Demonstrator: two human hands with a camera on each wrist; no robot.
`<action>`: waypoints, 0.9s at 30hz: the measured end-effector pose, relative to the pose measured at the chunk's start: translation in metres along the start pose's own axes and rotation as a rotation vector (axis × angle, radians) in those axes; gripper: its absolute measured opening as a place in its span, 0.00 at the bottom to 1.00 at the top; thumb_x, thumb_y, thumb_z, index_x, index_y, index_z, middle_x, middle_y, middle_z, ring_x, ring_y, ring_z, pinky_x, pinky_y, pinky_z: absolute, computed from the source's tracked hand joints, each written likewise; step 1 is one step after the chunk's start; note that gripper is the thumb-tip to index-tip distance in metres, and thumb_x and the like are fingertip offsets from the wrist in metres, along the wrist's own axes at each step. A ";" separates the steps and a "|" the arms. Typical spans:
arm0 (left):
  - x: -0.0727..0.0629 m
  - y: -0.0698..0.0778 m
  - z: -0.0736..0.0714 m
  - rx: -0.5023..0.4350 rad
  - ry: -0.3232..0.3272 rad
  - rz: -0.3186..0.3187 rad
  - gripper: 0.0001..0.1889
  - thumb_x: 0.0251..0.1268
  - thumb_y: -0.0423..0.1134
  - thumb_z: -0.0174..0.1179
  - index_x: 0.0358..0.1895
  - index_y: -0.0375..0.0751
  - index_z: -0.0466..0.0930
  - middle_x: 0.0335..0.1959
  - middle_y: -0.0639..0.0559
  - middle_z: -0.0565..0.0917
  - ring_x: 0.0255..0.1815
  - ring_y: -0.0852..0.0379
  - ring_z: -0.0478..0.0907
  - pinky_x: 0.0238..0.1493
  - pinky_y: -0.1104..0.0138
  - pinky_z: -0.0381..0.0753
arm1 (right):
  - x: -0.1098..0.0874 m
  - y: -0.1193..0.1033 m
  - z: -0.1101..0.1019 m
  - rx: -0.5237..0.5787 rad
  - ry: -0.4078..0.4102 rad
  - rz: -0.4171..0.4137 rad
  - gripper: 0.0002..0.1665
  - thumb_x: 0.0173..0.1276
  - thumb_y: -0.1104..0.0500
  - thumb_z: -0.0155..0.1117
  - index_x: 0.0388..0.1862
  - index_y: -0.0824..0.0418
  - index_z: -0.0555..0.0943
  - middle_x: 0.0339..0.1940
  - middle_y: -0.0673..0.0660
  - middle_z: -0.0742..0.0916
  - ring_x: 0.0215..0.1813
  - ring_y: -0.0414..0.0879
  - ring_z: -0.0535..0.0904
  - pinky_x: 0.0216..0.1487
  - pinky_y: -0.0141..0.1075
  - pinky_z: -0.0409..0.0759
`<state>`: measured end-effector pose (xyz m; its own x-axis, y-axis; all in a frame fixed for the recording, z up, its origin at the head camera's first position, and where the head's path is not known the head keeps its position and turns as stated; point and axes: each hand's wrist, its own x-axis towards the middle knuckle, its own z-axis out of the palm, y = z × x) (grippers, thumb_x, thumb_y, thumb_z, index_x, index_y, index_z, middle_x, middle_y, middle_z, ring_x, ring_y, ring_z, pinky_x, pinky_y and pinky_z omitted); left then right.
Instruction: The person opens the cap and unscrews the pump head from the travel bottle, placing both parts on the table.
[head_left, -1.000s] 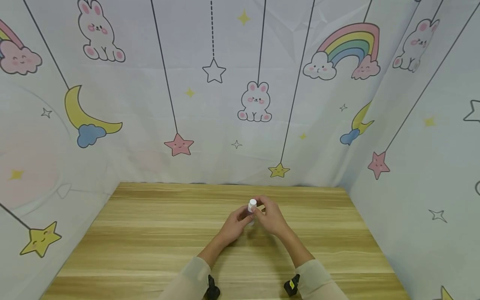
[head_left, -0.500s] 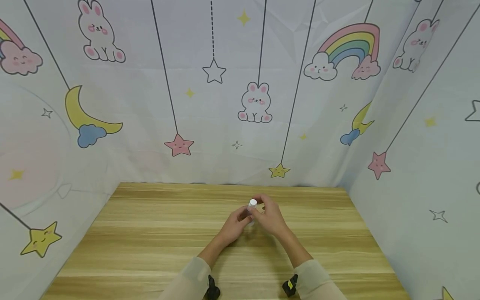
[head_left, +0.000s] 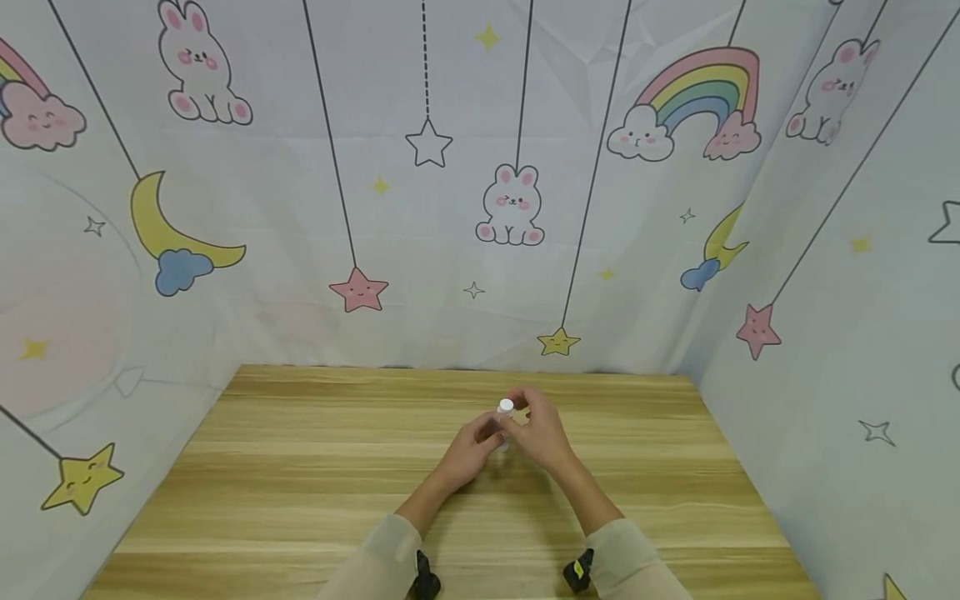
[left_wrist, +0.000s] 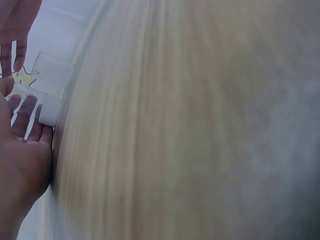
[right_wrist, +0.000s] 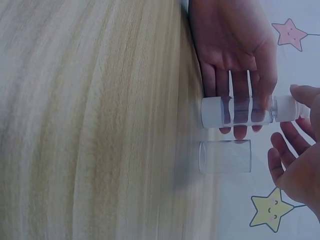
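Observation:
A clear pump bottle [right_wrist: 241,111] with a white base stands upright on the table. My left hand [head_left: 471,452] wraps its fingers around the clear body from the left, seen from behind the bottle in the right wrist view. At the top, my right hand [head_left: 542,433] pinches the white pump collar [right_wrist: 286,108] between thumb and fingers, its other fingers loosely curled. Beside the bottle a clear cylindrical cap [right_wrist: 227,156] stands on the table, untouched by either hand. In the left wrist view the white base [left_wrist: 51,111] shows past the left fingers.
The wood-grain table [head_left: 315,467] runs back to a white cloth backdrop [head_left: 420,317] printed with rabbits, stars and rainbows. Cloth walls rise at both sides. Each wrist wears a small black camera [head_left: 426,577].
The right hand has shifted slightly at the bottle's top, its wrist moving a little left. The left hand and the bottle stay in place.

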<state>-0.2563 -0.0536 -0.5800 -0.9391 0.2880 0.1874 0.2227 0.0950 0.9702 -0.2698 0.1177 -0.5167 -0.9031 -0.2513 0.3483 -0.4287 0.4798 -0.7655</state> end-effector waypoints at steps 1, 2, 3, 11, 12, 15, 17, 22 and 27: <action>0.000 0.000 0.000 -0.001 -0.001 0.000 0.23 0.84 0.43 0.57 0.74 0.38 0.74 0.73 0.44 0.78 0.76 0.45 0.71 0.76 0.47 0.69 | 0.000 0.000 0.000 -0.001 -0.001 0.001 0.15 0.71 0.58 0.76 0.51 0.59 0.82 0.48 0.53 0.85 0.54 0.56 0.80 0.56 0.58 0.80; 0.000 0.000 0.000 -0.001 -0.001 -0.001 0.23 0.84 0.43 0.57 0.74 0.38 0.74 0.72 0.44 0.78 0.76 0.45 0.72 0.76 0.47 0.69 | 0.000 0.000 0.001 0.002 -0.002 0.005 0.15 0.71 0.58 0.76 0.51 0.59 0.82 0.48 0.54 0.85 0.55 0.57 0.80 0.56 0.58 0.80; 0.000 0.000 0.000 -0.002 -0.001 -0.001 0.23 0.84 0.43 0.57 0.75 0.38 0.74 0.72 0.44 0.78 0.76 0.45 0.72 0.76 0.47 0.69 | 0.000 0.001 0.001 -0.002 -0.003 0.005 0.15 0.72 0.58 0.76 0.51 0.59 0.82 0.49 0.54 0.85 0.55 0.57 0.80 0.56 0.57 0.80; 0.000 0.000 0.000 -0.003 0.008 -0.002 0.23 0.84 0.43 0.58 0.75 0.43 0.75 0.72 0.45 0.79 0.75 0.45 0.73 0.75 0.48 0.71 | 0.000 0.000 0.000 -0.029 -0.016 -0.007 0.13 0.73 0.59 0.74 0.52 0.60 0.82 0.50 0.55 0.86 0.55 0.55 0.81 0.55 0.52 0.80; 0.000 0.000 0.000 -0.002 0.009 -0.002 0.23 0.84 0.44 0.58 0.75 0.44 0.75 0.71 0.45 0.79 0.74 0.45 0.73 0.75 0.48 0.71 | 0.000 0.000 0.000 -0.030 -0.019 -0.012 0.13 0.73 0.59 0.74 0.52 0.60 0.82 0.50 0.55 0.86 0.55 0.56 0.81 0.54 0.53 0.80; 0.001 0.000 -0.001 0.003 0.009 -0.002 0.22 0.84 0.44 0.58 0.75 0.44 0.75 0.70 0.45 0.80 0.73 0.45 0.74 0.74 0.48 0.72 | 0.000 0.001 -0.001 -0.034 -0.030 -0.017 0.14 0.74 0.59 0.73 0.53 0.61 0.82 0.51 0.56 0.86 0.55 0.55 0.81 0.55 0.55 0.81; 0.001 0.000 -0.001 0.004 0.007 -0.002 0.23 0.84 0.44 0.57 0.75 0.44 0.75 0.70 0.45 0.80 0.73 0.46 0.75 0.74 0.48 0.72 | 0.000 0.001 -0.001 -0.031 -0.036 -0.025 0.14 0.75 0.59 0.72 0.54 0.61 0.82 0.51 0.56 0.86 0.55 0.55 0.81 0.55 0.57 0.82; 0.003 -0.001 -0.002 0.007 0.001 -0.002 0.23 0.84 0.45 0.57 0.75 0.44 0.74 0.71 0.45 0.80 0.73 0.46 0.75 0.75 0.48 0.72 | 0.001 0.000 -0.001 -0.023 -0.042 -0.037 0.14 0.76 0.60 0.71 0.56 0.63 0.82 0.52 0.57 0.86 0.56 0.55 0.81 0.55 0.58 0.81; 0.004 -0.001 -0.003 0.006 -0.002 0.001 0.23 0.84 0.46 0.57 0.75 0.44 0.75 0.71 0.44 0.79 0.74 0.45 0.74 0.75 0.47 0.71 | 0.001 0.000 -0.001 -0.034 -0.044 -0.040 0.13 0.76 0.60 0.71 0.55 0.62 0.83 0.51 0.56 0.86 0.55 0.54 0.81 0.54 0.54 0.81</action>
<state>-0.2610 -0.0558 -0.5800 -0.9382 0.2904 0.1881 0.2254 0.1007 0.9690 -0.2712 0.1183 -0.5156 -0.8837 -0.3072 0.3530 -0.4653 0.4969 -0.7325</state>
